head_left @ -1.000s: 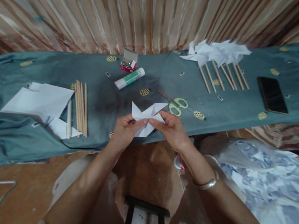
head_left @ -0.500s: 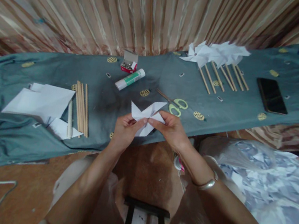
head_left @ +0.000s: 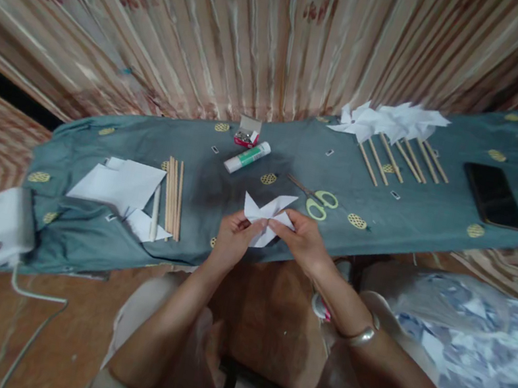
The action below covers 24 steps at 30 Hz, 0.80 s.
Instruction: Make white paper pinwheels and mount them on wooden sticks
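Note:
A folded white paper pinwheel [head_left: 266,212] is held between my two hands above the table's near edge. My left hand [head_left: 235,233] pinches its left side, thumb near the centre. On the other side my right hand [head_left: 302,236] grips it, its thumb also close to the centre. Just beyond my right hand lie scissors with light green handles [head_left: 318,204]. A glue stick [head_left: 247,156] rests farther back, beside a small open red box [head_left: 248,133] of little metal pieces.
Finished pinwheels on sticks [head_left: 391,125] and a black phone [head_left: 494,195] lie to the right. Paper sheets [head_left: 115,185] and wooden sticks [head_left: 172,199] are on the left, near a white corded device [head_left: 5,229]. A plastic bag of paper pieces [head_left: 473,345] stands at lower right.
The camera view has shifted, so the table and things on it appear farther right and slightly lower. Both hands keep hold of the pinwheel, with little visible change in grip.

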{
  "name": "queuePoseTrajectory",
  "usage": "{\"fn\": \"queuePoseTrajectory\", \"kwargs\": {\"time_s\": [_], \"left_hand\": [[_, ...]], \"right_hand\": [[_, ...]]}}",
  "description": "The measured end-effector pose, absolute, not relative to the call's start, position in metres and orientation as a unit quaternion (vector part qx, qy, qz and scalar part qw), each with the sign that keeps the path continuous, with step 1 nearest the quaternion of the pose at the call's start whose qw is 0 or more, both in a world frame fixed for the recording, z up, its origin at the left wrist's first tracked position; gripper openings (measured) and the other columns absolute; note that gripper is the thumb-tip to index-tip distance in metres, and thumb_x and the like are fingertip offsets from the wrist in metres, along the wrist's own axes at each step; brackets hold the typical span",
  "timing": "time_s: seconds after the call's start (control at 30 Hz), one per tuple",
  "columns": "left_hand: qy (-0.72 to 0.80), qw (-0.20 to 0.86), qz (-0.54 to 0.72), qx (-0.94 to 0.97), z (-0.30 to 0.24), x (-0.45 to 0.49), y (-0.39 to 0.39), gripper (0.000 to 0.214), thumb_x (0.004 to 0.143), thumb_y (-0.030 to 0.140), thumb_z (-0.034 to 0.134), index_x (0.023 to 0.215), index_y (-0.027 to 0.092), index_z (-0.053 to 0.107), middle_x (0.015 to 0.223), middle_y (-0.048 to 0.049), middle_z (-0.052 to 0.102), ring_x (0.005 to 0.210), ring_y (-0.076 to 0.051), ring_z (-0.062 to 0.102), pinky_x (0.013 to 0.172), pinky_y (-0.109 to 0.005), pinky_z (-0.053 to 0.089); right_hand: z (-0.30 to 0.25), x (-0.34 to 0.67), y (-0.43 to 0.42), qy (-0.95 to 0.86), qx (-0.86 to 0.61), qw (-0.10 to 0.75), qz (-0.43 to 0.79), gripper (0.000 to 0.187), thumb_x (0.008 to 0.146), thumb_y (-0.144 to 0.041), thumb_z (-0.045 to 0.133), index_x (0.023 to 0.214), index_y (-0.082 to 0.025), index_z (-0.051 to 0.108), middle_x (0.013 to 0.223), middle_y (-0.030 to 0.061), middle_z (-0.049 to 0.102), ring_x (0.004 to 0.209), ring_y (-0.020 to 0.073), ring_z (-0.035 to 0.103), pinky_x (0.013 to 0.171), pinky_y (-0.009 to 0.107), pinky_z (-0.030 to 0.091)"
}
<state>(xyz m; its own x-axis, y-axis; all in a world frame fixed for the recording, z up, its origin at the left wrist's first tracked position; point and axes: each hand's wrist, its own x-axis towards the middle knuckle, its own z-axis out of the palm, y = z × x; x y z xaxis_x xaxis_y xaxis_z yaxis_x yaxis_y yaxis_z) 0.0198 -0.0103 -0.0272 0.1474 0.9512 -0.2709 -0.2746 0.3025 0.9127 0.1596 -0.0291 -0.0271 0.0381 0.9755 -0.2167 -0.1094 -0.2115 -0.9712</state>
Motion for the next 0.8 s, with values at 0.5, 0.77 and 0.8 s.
{"fn": "queuePoseTrajectory", "kwargs": {"time_s": [0.5,0.77,0.8], "left_hand": [[0.517,0.538,0.484,0.457,-0.011,-0.035,0.009,0.05,0.073,0.061,0.068,0.092,0.015,0.074,0.096,-0.0112,0.074,0.085,-0.019,0.069,0.077,-0.03,0.054],[0.652,0.138,0.32,0.673,-0.022,-0.112,0.042,0.036,0.075,0.024,0.062,0.109,0.015,0.069,0.116,-0.0131,0.068,0.106,-0.027,0.064,0.098,-0.04,0.048],[0.656,0.119,0.287,0.688,-0.023,-0.115,0.044,0.037,0.076,0.023,0.06,0.111,0.014,0.068,0.117,-0.0148,0.068,0.11,-0.029,0.063,0.099,-0.042,0.048]], "right_hand": [[-0.02,0.167,-0.023,-0.37,-0.516,0.501,0.588,0.033,0.058,-0.043,0.082,0.075,-0.018,0.069,0.072,0.0007,0.072,0.068,0.0166,0.062,0.07,0.03,0.046],[-0.02,0.174,-0.024,-0.356,-0.524,0.515,0.577,0.036,0.053,-0.044,0.085,0.073,-0.018,0.07,0.07,0.0007,0.073,0.066,0.0168,0.062,0.069,0.03,0.047],[-0.02,0.175,-0.025,-0.357,-0.525,0.514,0.576,0.036,0.053,-0.044,0.085,0.073,-0.018,0.07,0.07,0.0007,0.073,0.066,0.0168,0.062,0.069,0.03,0.047]]}}
